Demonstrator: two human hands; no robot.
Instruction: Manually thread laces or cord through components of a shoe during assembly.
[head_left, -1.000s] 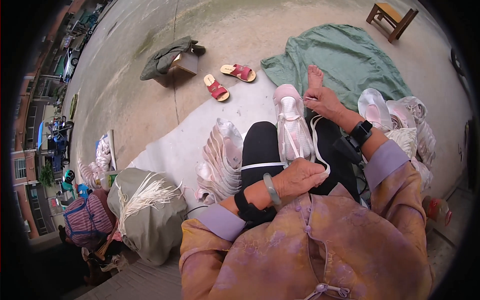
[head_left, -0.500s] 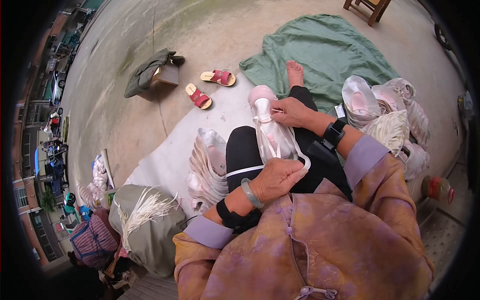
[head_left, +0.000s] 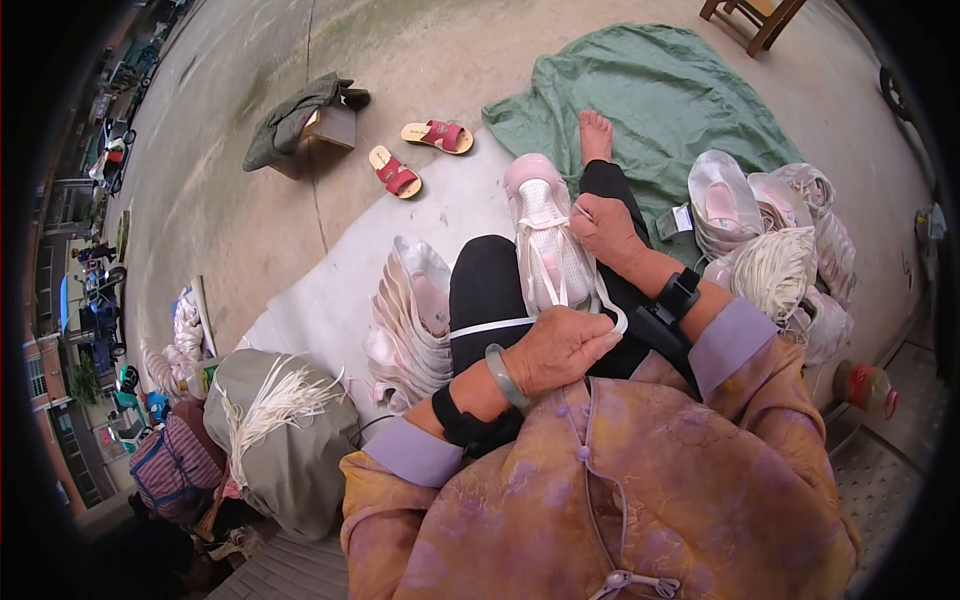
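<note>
A pale pink and white sneaker rests on my lap between my thighs, toe pointing away from me. White lace crosses the lower part of its tongue. At the heel end my left hand is closed on the white shoelace, which curves up from the fingers in a loop along the shoe's right side. Another length of lace stretches left across my thigh. My right hand pinches a thin pale end, seemingly of the lace, against the right eyelet edge. The fingertips partly hide it.
Nested pink-white shoe uppers stand left of my leg. More shoes and a bundle of white laces lie at right. Other laces drape over a grey-covered bulk. Beyond are red slippers, a green cloth and a box.
My right hand has shifted slightly down along the shoe's eyelet edge. My left hand keeps its hold on the lace. The whole view has moved a little.
</note>
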